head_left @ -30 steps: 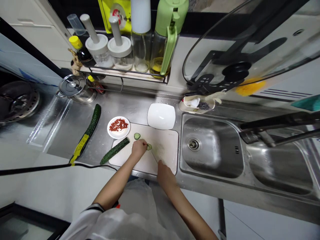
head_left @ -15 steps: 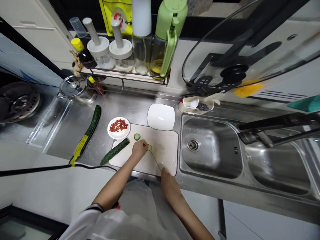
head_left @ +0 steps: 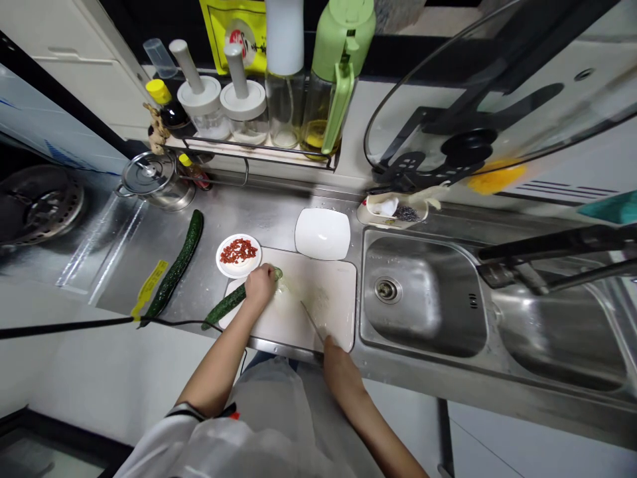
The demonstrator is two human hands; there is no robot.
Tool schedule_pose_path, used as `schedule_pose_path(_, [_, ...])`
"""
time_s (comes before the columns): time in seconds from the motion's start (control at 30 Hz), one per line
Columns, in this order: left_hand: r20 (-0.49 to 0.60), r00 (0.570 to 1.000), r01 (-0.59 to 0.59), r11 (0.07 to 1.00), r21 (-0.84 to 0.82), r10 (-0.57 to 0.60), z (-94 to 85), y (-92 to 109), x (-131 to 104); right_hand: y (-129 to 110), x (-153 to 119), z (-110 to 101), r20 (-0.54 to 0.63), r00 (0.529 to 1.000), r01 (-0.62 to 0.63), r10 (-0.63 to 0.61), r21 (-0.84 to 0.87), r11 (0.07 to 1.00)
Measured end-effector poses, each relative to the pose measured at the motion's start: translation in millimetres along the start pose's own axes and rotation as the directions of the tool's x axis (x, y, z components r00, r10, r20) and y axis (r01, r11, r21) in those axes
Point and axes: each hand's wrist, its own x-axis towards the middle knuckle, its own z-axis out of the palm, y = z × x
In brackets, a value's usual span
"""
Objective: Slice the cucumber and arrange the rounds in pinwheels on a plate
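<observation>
My left hand (head_left: 260,287) is closed at the upper left of the cutting board (head_left: 291,325), with a cucumber slice (head_left: 278,273) at its fingertips. Beside and partly behind that hand lies a cut cucumber (head_left: 225,307), its right end hidden by the hand. My right hand (head_left: 342,366), at the board's lower right edge, is wrapped round the handle of a knife (head_left: 311,320). The blade slants up and left over the board. Wet marks show on the board between blade and slice.
A plate of chopped red pieces (head_left: 223,268) and an empty-looking white dish (head_left: 322,232) sit behind the board. A whole cucumber (head_left: 180,262) lies left, with a yellow tag (head_left: 152,285) on a black cord (head_left: 70,330). The sink (head_left: 423,292) is right; a pot (head_left: 156,179) stands back left.
My left hand has moved left and slightly up, from the slice by the knife tip to the slice near the cut cucumber. The yellow tag has shifted left off the whole cucumber.
</observation>
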Motion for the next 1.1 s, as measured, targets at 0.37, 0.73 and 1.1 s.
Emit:
schedule_pose_path(0.37, [-0.141,0.955,-0.258,0.966,0.03,0.259,13.2,-3,3,3,1,4,-0.011,1.0,0.01,-0.009,0.037,0.999])
schedule_pose_path(0.73, [-0.028,0.904,-0.425,0.903,0.063,0.427,23.1,-4,10,6,4,8,-0.005,1.0,0.002,-0.002,0.046,0.999])
schedule_pose_path(1.1, [-0.094,0.943,-0.309,0.946,0.104,0.318,25.9,-6,14,19,-8,12,-0.263,0.964,0.069,-0.034,0.125,0.99])
